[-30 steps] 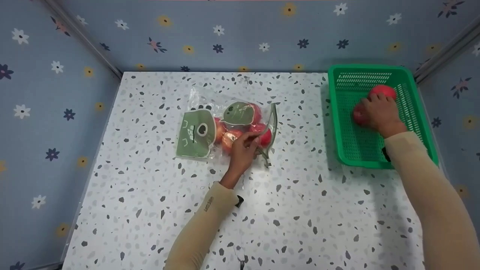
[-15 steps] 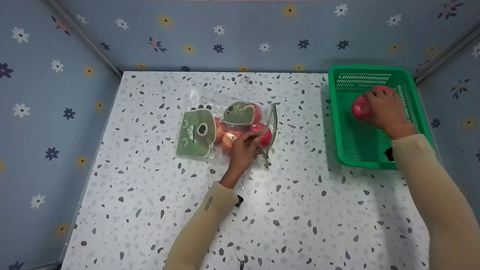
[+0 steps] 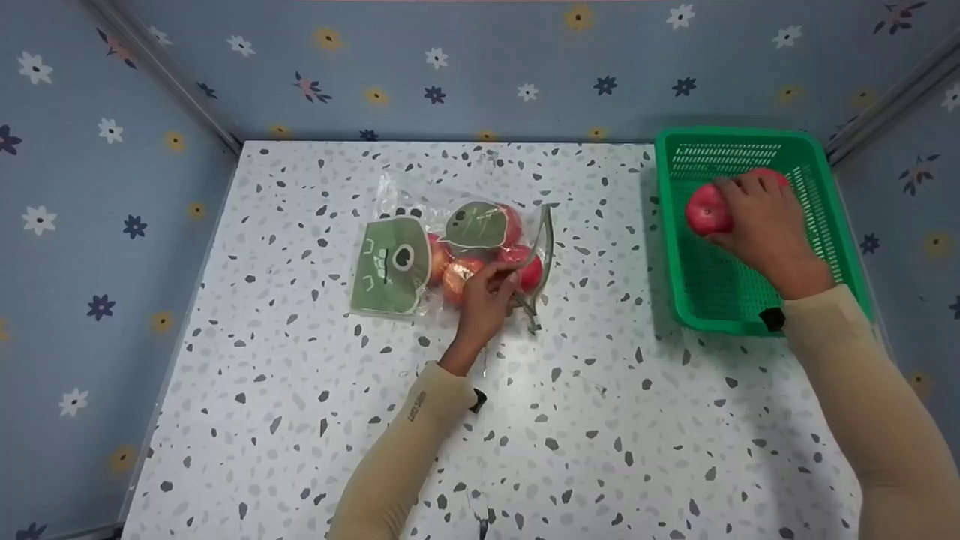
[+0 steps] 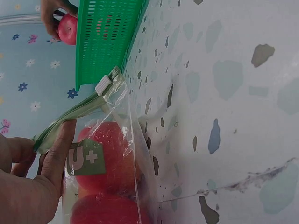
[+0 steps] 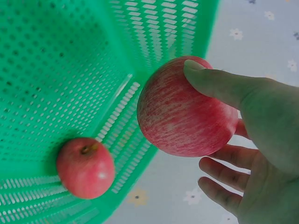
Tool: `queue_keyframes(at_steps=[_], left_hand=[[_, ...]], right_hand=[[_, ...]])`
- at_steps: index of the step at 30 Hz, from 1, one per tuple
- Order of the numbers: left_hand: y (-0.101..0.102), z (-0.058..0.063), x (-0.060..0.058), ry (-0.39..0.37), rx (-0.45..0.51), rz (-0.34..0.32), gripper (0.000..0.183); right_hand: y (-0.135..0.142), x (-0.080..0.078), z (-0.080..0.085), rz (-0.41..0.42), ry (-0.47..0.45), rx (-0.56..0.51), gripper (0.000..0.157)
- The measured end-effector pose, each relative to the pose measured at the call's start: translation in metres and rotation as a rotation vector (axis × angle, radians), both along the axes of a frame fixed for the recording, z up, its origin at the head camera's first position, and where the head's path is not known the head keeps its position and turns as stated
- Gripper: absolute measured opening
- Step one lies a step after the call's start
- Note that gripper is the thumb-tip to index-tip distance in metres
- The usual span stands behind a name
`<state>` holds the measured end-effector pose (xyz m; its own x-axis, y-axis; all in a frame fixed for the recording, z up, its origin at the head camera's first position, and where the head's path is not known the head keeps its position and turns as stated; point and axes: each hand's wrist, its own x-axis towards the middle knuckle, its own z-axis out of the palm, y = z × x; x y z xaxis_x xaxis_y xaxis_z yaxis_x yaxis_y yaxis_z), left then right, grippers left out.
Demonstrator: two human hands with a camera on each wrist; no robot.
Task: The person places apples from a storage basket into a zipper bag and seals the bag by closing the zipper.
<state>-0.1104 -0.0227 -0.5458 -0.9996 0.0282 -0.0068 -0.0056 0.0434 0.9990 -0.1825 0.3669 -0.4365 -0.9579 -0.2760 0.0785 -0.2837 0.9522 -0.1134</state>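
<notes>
Red apple (image 5: pixel 187 112) sits clamped in the right hand (image 3: pixel 765 232), thumb over one side, fingers (image 5: pixel 225 173) reaching behind it and the outer two apparently standing free, probably because so round a thing would roll out of a looser hold. Well to the left of these fingers, the left hand (image 3: pixel 484 300) pinches the green strip (image 3: pixel 550 240) along the mouth of a clear bag (image 3: pixel 375 277), thumb against fingers; that pinch seems meant to part the edges and stop the thin film sliding. Past the left fingertips, at the strip's end, sits a white slider (image 4: pixel 103 86). Beside and beyond them the bagged apples (image 4: pixel 107 207) lie bunched towards the mouth, their weight likely anchoring the plastic on the table (image 3: pixel 600 420). Around and below the right fingers opens a green basket (image 3: pixel 671 247), the held apple clear of its floor, perhaps to free it from its neighbour. Another apple (image 5: pixel 86 168) rests in the basket beyond those fingers, partly hidden by them from above. Farthest from both hands stands a flower-patterned wall (image 3: pixel 480 60)
</notes>
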Motion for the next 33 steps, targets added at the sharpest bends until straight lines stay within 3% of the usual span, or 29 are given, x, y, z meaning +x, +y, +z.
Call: queue_keyframes(at_steps=[9,16,24,33], left_hand=[[0.000,-0.001,0.000,0.019,0.006,-0.005,0.020],[0.000,-0.002,-0.001,0.059,-0.005,-0.004,0.020],[0.001,-0.002,-0.001,0.047,-0.006,-0.003,0.021],[0.000,0.000,0.000,0.034,0.021,-0.007,0.021]], right_hand=[[-0.028,0.010,0.007,-0.009,0.046,-0.049,0.082],[-0.039,0.014,0.006,0.037,0.137,-0.071,0.081],[-0.055,0.018,0.005,0.037,0.122,-0.067,0.083],[-0.076,0.023,-0.003,0.090,0.150,-0.074,0.085]])
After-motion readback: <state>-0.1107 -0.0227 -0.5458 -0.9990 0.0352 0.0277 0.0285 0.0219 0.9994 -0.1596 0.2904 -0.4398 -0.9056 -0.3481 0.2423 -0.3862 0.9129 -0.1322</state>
